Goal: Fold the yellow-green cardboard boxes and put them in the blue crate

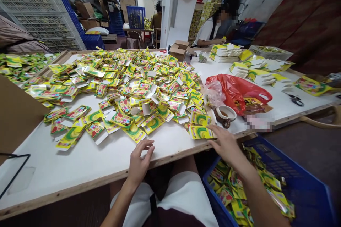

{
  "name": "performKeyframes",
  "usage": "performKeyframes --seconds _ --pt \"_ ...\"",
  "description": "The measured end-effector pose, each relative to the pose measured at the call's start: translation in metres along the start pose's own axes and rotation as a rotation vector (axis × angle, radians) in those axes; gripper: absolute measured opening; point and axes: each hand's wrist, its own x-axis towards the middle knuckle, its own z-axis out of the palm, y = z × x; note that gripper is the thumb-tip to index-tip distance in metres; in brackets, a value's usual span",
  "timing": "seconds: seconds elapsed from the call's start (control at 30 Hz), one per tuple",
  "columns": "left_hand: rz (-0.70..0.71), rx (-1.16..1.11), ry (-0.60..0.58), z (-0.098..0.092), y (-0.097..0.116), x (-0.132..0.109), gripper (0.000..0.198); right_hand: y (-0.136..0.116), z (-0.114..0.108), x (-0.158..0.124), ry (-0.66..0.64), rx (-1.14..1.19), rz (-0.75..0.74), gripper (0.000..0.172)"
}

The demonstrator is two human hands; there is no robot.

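Over the near edge of the white table, my left hand (140, 159) has its fingers loosely bent, thumb apart, with nothing in them. My right hand (226, 144) has thumb and fingers around the right end of a flat yellow-and-green cardboard box (201, 132). Another such box (200, 118) lies just beyond it. A large heap of small printed boxes (144, 88) spreads over the table, several with white end flaps standing out. Closest to my left hand is a yellow box (134, 133) at the heap's front edge.
Under my right arm stands a blue crate (301, 181) holding yellow packets. A red plastic bag (234, 88), a mug (226, 112) and scissors (294, 99) lie to the right. Stacks of flat cartons (226, 52) sit before a seated person (207, 30). A brown cardboard panel (18, 117) rises at left.
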Motion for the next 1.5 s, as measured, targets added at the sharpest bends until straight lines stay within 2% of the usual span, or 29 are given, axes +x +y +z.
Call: performKeyframes --seconds 0.1,0.2,0.3,0.37,0.47,0.53,0.6,0.67,0.73,0.8,0.9,1.0,1.07,1.23,1.5 --pt "-0.019 0.015 -0.016 -0.003 -0.001 -0.001 0.017 -0.019 0.029 0.023 -0.039 -0.001 -0.027 0.057" --pt "-0.07 0.008 -0.01 -0.007 0.0 -0.003 0.019 -0.032 0.029 0.033 -0.002 0.106 -0.014 0.043" --pt "-0.105 -0.073 -0.013 -0.004 0.006 -0.004 0.024 -0.056 0.016 0.027 0.038 0.491 -0.022 0.032" --pt "-0.089 -0.179 -0.041 0.004 0.011 -0.002 0.034 -0.087 0.017 0.021 -0.02 0.826 -0.017 0.033" --pt "-0.081 -0.307 -0.093 0.015 0.017 0.002 0.041 -0.138 0.038 0.016 -0.142 1.199 -0.046 0.031" --pt "-0.114 -0.328 -0.086 0.017 0.015 0.003 0.038 -0.161 0.057 0.017 -0.081 1.311 -0.019 0.035" --pt "-0.15 -0.311 -0.064 0.014 0.01 0.004 0.038 -0.171 0.071 0.018 0.027 1.34 0.029 0.038" --pt "-0.172 -0.275 -0.072 0.008 0.005 0.004 0.036 -0.17 0.076 0.018 0.024 1.309 0.009 0.029" --pt "-0.184 -0.25 -0.112 0.002 0.001 0.006 0.031 -0.167 0.074 0.02 -0.043 1.248 -0.054 0.016" --pt "-0.188 -0.239 -0.124 -0.002 -0.001 0.008 0.025 -0.165 0.07 0.024 -0.074 1.182 -0.097 0.012" --pt "-0.152 -0.204 -0.042 -0.004 -0.003 0.014 0.018 -0.167 0.066 0.032 -0.029 1.108 -0.129 0.012" --pt "-0.119 -0.268 0.053 -0.003 -0.003 0.018 0.019 -0.172 0.068 0.035 0.042 1.147 -0.1 0.015" --pt "-0.101 -0.294 0.054 -0.003 -0.001 0.019 0.02 -0.173 0.068 0.034 0.057 1.172 -0.103 0.019" --pt "-0.024 -0.156 0.027 -0.001 0.008 0.014 0.011 -0.174 0.059 0.029 0.034 1.11 -0.224 0.009" --pt "-0.146 -0.203 0.078 0.003 0.014 0.019 0.015 -0.177 0.053 0.036 0.011 1.041 -0.096 0.01"
